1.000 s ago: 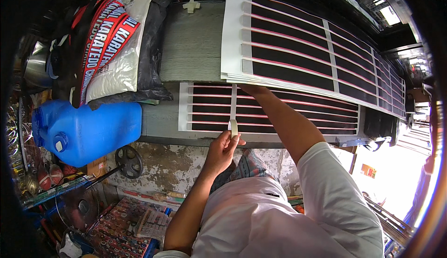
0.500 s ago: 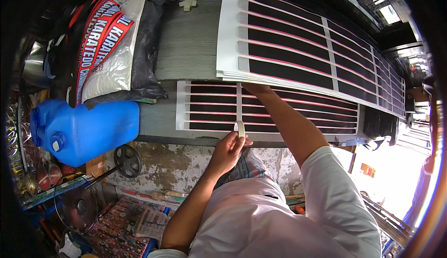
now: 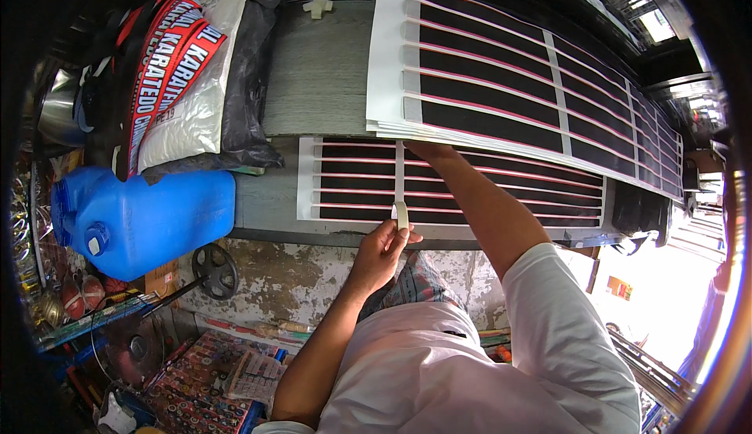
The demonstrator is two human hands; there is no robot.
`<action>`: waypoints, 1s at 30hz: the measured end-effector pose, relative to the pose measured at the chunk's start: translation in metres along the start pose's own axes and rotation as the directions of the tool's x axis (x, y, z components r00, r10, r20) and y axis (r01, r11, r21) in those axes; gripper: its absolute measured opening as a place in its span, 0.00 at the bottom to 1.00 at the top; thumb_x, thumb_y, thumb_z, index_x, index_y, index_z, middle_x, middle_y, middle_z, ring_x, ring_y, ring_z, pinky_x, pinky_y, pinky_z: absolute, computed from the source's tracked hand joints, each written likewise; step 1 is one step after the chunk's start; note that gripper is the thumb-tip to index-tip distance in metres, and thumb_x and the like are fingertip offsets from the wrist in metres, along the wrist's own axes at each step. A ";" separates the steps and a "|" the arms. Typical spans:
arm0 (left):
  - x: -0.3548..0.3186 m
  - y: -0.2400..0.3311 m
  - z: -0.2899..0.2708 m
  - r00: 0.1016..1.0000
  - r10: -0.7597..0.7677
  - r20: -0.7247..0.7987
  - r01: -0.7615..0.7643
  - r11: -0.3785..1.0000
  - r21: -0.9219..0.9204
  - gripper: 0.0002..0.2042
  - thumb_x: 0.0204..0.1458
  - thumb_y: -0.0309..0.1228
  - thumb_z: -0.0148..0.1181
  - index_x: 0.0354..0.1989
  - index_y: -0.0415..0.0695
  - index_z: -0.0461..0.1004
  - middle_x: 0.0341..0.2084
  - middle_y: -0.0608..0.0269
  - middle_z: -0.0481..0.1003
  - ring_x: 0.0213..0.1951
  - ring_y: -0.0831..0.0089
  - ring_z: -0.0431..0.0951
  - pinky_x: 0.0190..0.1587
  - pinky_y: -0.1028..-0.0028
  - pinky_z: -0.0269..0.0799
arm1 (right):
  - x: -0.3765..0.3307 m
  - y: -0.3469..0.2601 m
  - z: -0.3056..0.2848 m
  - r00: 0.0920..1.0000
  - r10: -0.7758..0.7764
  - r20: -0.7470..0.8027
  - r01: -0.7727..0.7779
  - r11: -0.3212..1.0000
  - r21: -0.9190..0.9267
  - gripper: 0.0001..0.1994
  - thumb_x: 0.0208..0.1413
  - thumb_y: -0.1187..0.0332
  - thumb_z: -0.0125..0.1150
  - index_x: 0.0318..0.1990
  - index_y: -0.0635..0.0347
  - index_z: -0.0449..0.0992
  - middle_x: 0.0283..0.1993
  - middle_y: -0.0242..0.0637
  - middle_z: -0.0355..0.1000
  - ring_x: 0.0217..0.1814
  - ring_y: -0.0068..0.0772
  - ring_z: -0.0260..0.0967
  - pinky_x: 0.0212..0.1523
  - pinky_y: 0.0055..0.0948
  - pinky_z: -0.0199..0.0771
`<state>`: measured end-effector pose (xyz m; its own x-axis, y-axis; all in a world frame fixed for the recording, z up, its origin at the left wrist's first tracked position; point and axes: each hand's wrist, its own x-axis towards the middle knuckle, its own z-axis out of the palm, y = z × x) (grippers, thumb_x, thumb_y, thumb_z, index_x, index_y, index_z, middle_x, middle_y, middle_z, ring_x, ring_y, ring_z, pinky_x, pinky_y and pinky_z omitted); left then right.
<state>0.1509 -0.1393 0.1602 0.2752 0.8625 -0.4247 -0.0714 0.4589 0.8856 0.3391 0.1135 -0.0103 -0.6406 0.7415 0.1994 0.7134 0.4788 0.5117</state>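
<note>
Tape roll: at the near edge of the lower striped sheet, pinched between thumb and fingers of the left hand. The right hand reaches beneath the upper sheets (fingers hidden, grip indeterminable). Hold the 1 pale strip taut, square to the stripes.

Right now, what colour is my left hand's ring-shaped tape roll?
Pale cream tape roll, shown in head view.
</note>
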 end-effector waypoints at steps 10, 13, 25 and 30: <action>0.009 -0.013 0.008 0.958 -0.095 -0.270 0.131 0.984 0.120 0.25 0.77 0.48 0.54 0.37 0.37 0.80 0.27 0.56 0.87 0.34 0.72 0.90 0.38 0.72 0.79 | 0.008 0.019 -0.022 0.976 0.136 0.171 -0.205 0.838 0.506 0.24 0.74 0.51 0.53 0.68 0.56 0.70 0.69 0.48 0.68 0.70 0.51 0.71 0.71 0.51 0.74; 0.014 -0.020 0.015 0.929 -0.078 -0.361 0.160 0.966 0.203 0.28 0.76 0.49 0.56 0.27 0.37 0.79 0.17 0.57 0.83 0.23 0.69 0.88 0.30 0.70 0.80 | 0.010 0.025 -0.026 0.956 0.170 0.238 -0.284 0.736 0.615 0.24 0.73 0.52 0.54 0.67 0.56 0.70 0.68 0.48 0.69 0.68 0.51 0.71 0.69 0.51 0.75; 0.008 -0.058 0.024 0.849 -0.216 -0.482 0.257 0.966 0.018 0.31 0.73 0.49 0.62 0.20 0.36 0.78 0.10 0.57 0.77 0.14 0.67 0.82 0.19 0.70 0.77 | 0.008 0.037 -0.035 0.904 0.210 0.373 -0.428 0.478 0.767 0.21 0.72 0.53 0.57 0.62 0.57 0.74 0.62 0.47 0.73 0.63 0.51 0.75 0.65 0.50 0.77; 0.008 -0.065 0.039 0.795 -0.237 -0.558 0.266 0.963 -0.030 0.32 0.72 0.51 0.63 0.18 0.37 0.77 0.09 0.58 0.75 0.12 0.68 0.80 0.18 0.69 0.76 | 0.009 0.040 -0.038 0.892 0.214 0.397 -0.451 0.410 0.793 0.20 0.71 0.54 0.58 0.60 0.57 0.75 0.60 0.47 0.75 0.61 0.51 0.76 0.63 0.50 0.79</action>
<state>0.1948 -0.1704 0.1068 -0.2997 0.6960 -0.6525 -0.0243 0.6781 0.7345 0.3510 0.1213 0.0432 -0.3061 0.9510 -0.0443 0.8067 0.2344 -0.5425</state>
